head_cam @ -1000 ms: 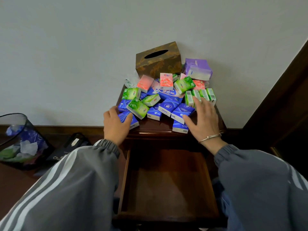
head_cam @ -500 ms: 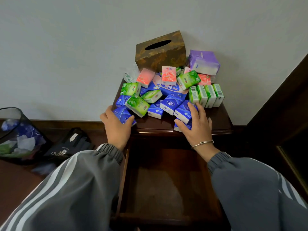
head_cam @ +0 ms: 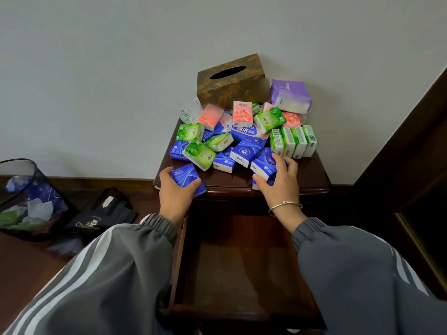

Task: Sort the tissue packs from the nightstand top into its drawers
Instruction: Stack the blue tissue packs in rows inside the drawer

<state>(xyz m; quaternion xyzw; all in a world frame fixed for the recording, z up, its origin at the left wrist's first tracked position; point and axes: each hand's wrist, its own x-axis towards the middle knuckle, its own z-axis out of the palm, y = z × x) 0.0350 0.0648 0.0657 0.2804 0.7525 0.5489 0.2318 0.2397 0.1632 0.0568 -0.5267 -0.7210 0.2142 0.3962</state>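
Our left hand curls round a blue pack at the front edge of the nightstand top. Our right hand clasps the other blue pack, perhaps with a second beneath it. The open drawer lies straight below and toward us, about equally near both hands. The heap of remaining packs sits farther back.

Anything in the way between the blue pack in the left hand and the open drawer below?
Nothing visible. The left hand grips the blue pack at the front edge of the nightstand; the open drawer sits just below, and what shows of its floor is bare.
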